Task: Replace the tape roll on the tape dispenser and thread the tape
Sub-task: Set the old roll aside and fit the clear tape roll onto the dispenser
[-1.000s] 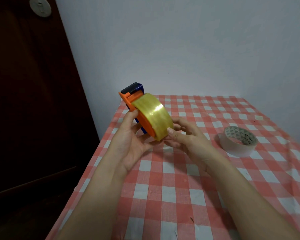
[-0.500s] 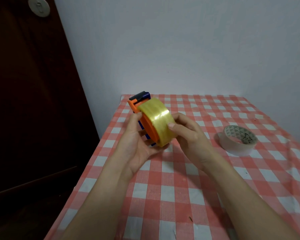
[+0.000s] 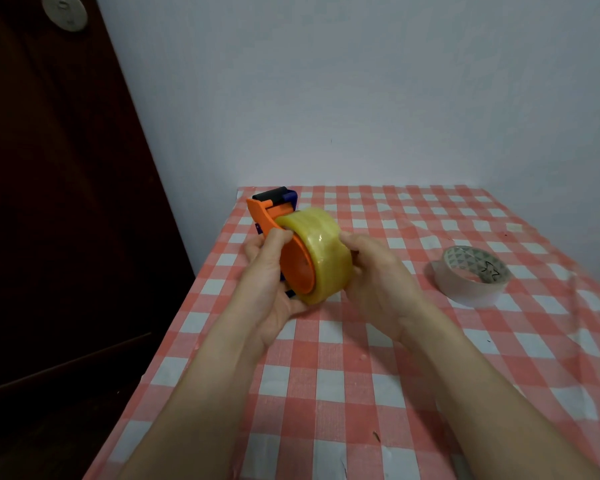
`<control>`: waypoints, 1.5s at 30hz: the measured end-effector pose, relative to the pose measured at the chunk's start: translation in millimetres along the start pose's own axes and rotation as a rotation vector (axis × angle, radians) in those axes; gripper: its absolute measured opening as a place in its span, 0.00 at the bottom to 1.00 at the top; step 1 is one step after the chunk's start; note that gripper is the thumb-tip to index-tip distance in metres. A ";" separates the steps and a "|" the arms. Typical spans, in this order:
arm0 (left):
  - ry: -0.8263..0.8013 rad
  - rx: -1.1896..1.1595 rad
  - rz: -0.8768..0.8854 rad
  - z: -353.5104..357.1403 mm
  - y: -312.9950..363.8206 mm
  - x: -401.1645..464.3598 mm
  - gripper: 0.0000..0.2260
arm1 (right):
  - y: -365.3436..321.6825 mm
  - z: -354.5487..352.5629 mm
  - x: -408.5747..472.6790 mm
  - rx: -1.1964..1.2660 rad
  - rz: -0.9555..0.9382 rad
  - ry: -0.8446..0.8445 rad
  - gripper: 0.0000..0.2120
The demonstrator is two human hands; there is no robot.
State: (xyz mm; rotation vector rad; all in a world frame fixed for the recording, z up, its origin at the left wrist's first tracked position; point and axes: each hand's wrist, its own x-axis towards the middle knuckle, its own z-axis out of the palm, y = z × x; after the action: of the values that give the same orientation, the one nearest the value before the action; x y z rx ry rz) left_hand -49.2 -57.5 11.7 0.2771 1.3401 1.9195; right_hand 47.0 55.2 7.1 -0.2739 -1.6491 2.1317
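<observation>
Both hands hold the orange tape dispenser [image 3: 293, 251] above the checked table [image 3: 343, 393]: left hand [image 3: 267, 282] wraps its frame, right hand [image 3: 378, 275] grips the yellow tape roll [image 3: 321, 252] mounted on it. At 3 o'clock, well apart, lies a white tape roll [image 3: 471, 275]; the table's left edge sits near at 9 o'clock.

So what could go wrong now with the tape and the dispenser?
1. The dispenser is held in the air by the left hand alone, near the table edge; a slip might drop it to the floor.
2. The right hand grips the yellow tape roll around its side; pulling unevenly may jam it on the hub.
</observation>
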 end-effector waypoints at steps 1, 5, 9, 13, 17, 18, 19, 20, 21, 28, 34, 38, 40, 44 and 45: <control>-0.013 -0.014 -0.015 -1.8 0.6 0.4 0.28 | -1.6 -1.1 -0.9 0.028 -0.004 -0.044 0.20; -0.035 -0.050 -0.019 -6.6 2.7 1.6 0.31 | -5.2 -3.0 -2.8 -0.023 -0.058 -0.133 0.18; -0.040 -0.030 0.014 -7.9 4.8 1.1 0.23 | -5.5 1.8 -5.1 -0.051 -0.088 -0.099 0.17; -0.083 0.015 0.066 -6.3 5.9 -1.8 0.25 | -5.0 2.7 -4.9 -0.018 -0.090 -0.053 0.18; -0.143 0.096 0.150 -2.8 2.8 -4.8 0.22 | -5.4 0.8 -3.9 -0.004 -0.073 -0.025 0.19; -0.159 0.112 0.168 -2.0 1.8 -5.2 0.23 | -5.1 0.4 -3.7 -0.009 -0.070 -0.017 0.19; -0.172 0.121 0.185 -1.0 1.0 -5.9 0.24 | -4.6 0.1 -3.4 -0.024 -0.071 -0.010 0.19; -0.183 0.123 0.201 -0.1 0.2 -7.2 0.24 | -4.5 0.0 -3.2 -0.042 -0.073 -0.007 0.18; -0.194 0.120 0.214 -0.1 -0.2 -8.5 0.25 | -4.5 0.2 -3.3 -0.055 -0.075 -0.009 0.18; -0.252 0.420 0.310 -3.3 -0.2 -10.1 0.53 | -8.8 -2.1 -6.2 -0.073 -0.103 -0.061 0.17; -0.219 0.390 0.340 -1.8 -8.9 -9.4 0.56 | -11.9 -5.3 -6.6 -0.113 -0.137 -0.115 0.16; -0.184 0.426 0.396 1.7 -10.6 -9.5 0.58 | -10.4 -4.2 -4.9 -0.125 -0.149 -0.173 0.17; -0.190 0.441 0.413 0.6 -10.5 -8.3 0.57 | -8.1 -3.1 -4.2 -0.115 -0.151 -0.176 0.15; -0.242 0.405 0.425 -1.8 -7.2 -6.9 0.53 | -7.0 -0.3 -5.1 -0.084 -0.172 -0.178 0.12; -0.242 0.405 0.424 -1.9 -6.7 -6.8 0.52 | -6.9 0.4 -5.3 -0.082 -0.177 -0.174 0.12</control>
State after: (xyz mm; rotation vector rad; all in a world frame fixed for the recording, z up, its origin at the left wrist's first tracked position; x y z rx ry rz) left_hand -42.5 -62.5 6.7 1.0318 1.5834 1.8465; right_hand 53.0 53.9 13.3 0.0343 -1.7882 2.0063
